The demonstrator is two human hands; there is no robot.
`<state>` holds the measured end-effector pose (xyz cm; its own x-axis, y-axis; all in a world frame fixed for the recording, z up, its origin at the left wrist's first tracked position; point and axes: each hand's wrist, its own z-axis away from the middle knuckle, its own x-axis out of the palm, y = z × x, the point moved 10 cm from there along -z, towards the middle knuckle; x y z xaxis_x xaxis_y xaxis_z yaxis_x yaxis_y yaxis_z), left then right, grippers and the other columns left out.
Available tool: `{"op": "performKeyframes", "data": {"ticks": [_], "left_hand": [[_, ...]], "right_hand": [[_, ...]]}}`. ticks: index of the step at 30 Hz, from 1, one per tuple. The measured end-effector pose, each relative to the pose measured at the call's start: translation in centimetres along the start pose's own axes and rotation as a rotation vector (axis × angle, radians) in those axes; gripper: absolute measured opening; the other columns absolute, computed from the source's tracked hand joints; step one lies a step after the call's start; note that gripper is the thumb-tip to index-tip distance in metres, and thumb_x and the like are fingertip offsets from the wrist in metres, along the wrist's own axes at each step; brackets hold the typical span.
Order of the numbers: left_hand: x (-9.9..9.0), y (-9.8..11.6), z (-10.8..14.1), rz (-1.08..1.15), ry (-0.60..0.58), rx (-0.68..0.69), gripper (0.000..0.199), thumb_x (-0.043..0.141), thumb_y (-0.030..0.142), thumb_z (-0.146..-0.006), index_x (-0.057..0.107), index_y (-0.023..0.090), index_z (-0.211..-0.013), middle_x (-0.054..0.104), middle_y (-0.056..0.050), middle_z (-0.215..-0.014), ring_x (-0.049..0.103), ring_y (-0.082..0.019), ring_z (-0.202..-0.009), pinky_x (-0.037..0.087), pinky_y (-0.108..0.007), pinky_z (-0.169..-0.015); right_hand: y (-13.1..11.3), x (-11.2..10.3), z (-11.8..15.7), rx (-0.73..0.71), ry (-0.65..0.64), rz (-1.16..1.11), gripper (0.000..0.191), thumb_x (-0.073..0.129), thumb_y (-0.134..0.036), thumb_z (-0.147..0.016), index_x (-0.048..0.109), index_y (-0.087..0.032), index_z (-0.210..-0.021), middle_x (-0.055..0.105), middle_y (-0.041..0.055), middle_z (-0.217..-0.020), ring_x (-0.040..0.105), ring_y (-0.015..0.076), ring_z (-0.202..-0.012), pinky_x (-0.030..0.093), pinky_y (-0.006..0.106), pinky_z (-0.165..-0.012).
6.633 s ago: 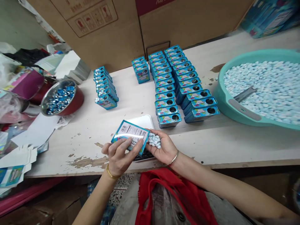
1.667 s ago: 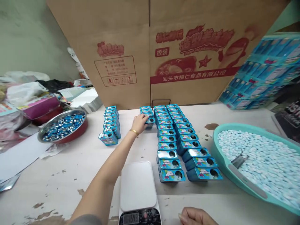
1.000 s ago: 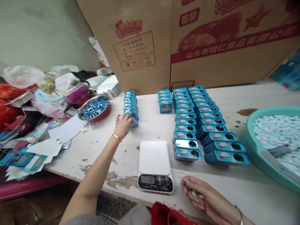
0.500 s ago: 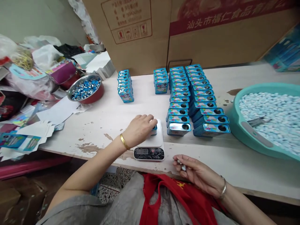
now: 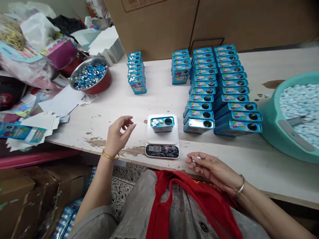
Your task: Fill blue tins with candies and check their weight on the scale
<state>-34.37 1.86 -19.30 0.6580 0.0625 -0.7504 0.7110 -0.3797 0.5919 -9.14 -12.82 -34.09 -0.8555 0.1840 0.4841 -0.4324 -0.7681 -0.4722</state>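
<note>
A blue tin [image 5: 163, 128] stands upright on the white kitchen scale [image 5: 149, 139], with several pale candies [image 5: 156, 122] lying on its top beside the dark round hole. The scale's display is lit. My left hand [image 5: 117, 135] hovers to the left of the scale, its fingers curled but apart and nothing visible in them. To the right of the scale, near the table's front edge, my right hand [image 5: 211, 169] is closed around a few pale candies [image 5: 196, 159], partly hidden by the fingers.
Rows of blue tins [image 5: 199, 124] with holes in their tops stand right of the scale. Further back left is a short row of tins [image 5: 138, 87] topped with candies. A metal bowl [image 5: 106, 79] holds blue lids; a turquoise basin [image 5: 271, 116] holds candies and a scoop.
My left hand has let go of the tin on the scale and moved left. The scale's reading has changed. My right hand stays near the table edge with its candies.
</note>
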Motion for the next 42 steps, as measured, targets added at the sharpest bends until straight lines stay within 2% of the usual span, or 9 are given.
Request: {"op": "performKeyframes", "data": {"ticks": [7, 13, 20, 26, 29, 33, 37, 39, 42], "left_hand": [[1.5, 1.9, 0.2, 0.111, -0.046, 0.120, 0.027, 0.059, 0.024, -0.085, 0.058, 0.021, -0.111, 0.062, -0.005, -0.093, 0.056, -0.012, -0.076, 0.045, -0.027, -0.065], [2.6, 3.0, -0.6, 0.213, -0.103, 0.152, 0.028, 0.063, 0.026, -0.082, 0.060, 0.023, -0.110, 0.061, -0.005, -0.097, 0.056, -0.013, -0.078, 0.044, -0.027, -0.063], [3.7, 5.4, -1.3, 0.122, -0.188, 0.347, 0.035, 0.058, 0.024, -0.086, 0.053, 0.021, -0.120, 0.056, -0.007, -0.102, 0.054, -0.012, -0.081, 0.048, -0.027, -0.070], [4.5, 6.3, -2.1, 0.031, -0.310, 0.422, 0.024, 0.053, 0.025, -0.089, 0.055, 0.018, -0.113, 0.055, -0.007, -0.097, 0.054, -0.013, -0.082, 0.049, -0.029, -0.074], [4.9, 6.3, -2.4, -0.007, -0.366, 0.416, 0.023, 0.051, 0.028, -0.090, 0.056, 0.018, -0.111, 0.054, -0.007, -0.096, 0.053, -0.014, -0.083, 0.049, -0.030, -0.074], [5.0, 5.9, -2.9, -0.036, -0.410, 0.380, 0.033, 0.055, 0.036, -0.088, 0.053, 0.020, -0.116, 0.053, -0.008, -0.102, 0.054, -0.015, -0.086, 0.050, -0.031, -0.076], [6.0, 4.4, -3.1, 0.021, -0.415, 0.330, 0.080, 0.072, 0.051, -0.068, 0.039, 0.019, -0.133, 0.055, -0.013, -0.116, 0.055, -0.022, -0.100, 0.049, -0.038, -0.085], [7.4, 3.5, -2.7, 0.093, -0.428, 0.318, 0.076, 0.073, 0.048, -0.068, 0.041, 0.021, -0.131, 0.056, -0.012, -0.119, 0.055, -0.023, -0.106, 0.047, -0.040, -0.090], [8.9, 3.1, -2.2, 0.178, -0.380, 0.320, 0.051, 0.064, 0.036, -0.081, 0.046, 0.023, -0.127, 0.059, -0.009, -0.119, 0.057, -0.020, -0.108, 0.046, -0.038, -0.091]], "right_hand": [[-3.5, 2.0, -0.6, -0.111, -0.032, 0.196, 0.030, 0.074, -0.033, -0.071, 0.066, -0.013, -0.091, 0.068, 0.0047, -0.073, 0.059, 0.0088, -0.065, 0.047, 0.019, -0.062], [-4.8, 4.6, -1.1, -0.125, -0.105, 0.131, 0.023, 0.070, -0.032, -0.076, 0.066, -0.014, -0.090, 0.067, 0.0048, -0.083, 0.062, 0.0107, -0.072, 0.049, 0.020, -0.063], [-4.9, 7.5, -2.6, -0.130, -0.151, 0.035, 0.023, 0.066, -0.032, -0.077, 0.066, -0.013, -0.092, 0.066, 0.0061, -0.083, 0.063, 0.0115, -0.072, 0.049, 0.022, -0.063], [-8.7, 7.9, -2.1, -0.306, -0.119, 0.182, 0.021, 0.071, -0.028, -0.073, 0.066, -0.014, -0.089, 0.067, 0.0035, -0.075, 0.059, 0.0084, -0.061, 0.044, 0.020, -0.055], [-9.7, 7.7, -2.0, -0.337, -0.107, 0.197, 0.019, 0.070, -0.026, -0.074, 0.066, -0.014, -0.088, 0.067, 0.0034, -0.074, 0.057, 0.0078, -0.059, 0.044, 0.019, -0.053], [-7.7, 7.8, -3.4, -0.202, -0.108, 0.057, 0.016, 0.057, -0.025, -0.084, 0.065, -0.011, -0.086, 0.065, 0.0050, -0.071, 0.060, 0.0095, -0.060, 0.045, 0.018, -0.052], [-4.3, 9.1, -5.3, -0.017, -0.132, -0.165, 0.032, 0.037, -0.024, -0.091, 0.064, -0.009, -0.083, 0.066, 0.0094, -0.071, 0.062, 0.0131, -0.060, 0.048, 0.021, -0.052], [-3.7, 9.7, -5.9, -0.004, -0.122, -0.258, 0.036, 0.033, -0.023, -0.091, 0.064, -0.008, -0.081, 0.066, 0.0102, -0.069, 0.063, 0.0145, -0.060, 0.048, 0.022, -0.050], [-3.3, 10.2, -6.4, 0.016, -0.110, -0.381, 0.038, 0.029, -0.023, -0.090, 0.063, -0.008, -0.080, 0.064, 0.0115, -0.064, 0.063, 0.0164, -0.057, 0.048, 0.023, -0.048]]}}
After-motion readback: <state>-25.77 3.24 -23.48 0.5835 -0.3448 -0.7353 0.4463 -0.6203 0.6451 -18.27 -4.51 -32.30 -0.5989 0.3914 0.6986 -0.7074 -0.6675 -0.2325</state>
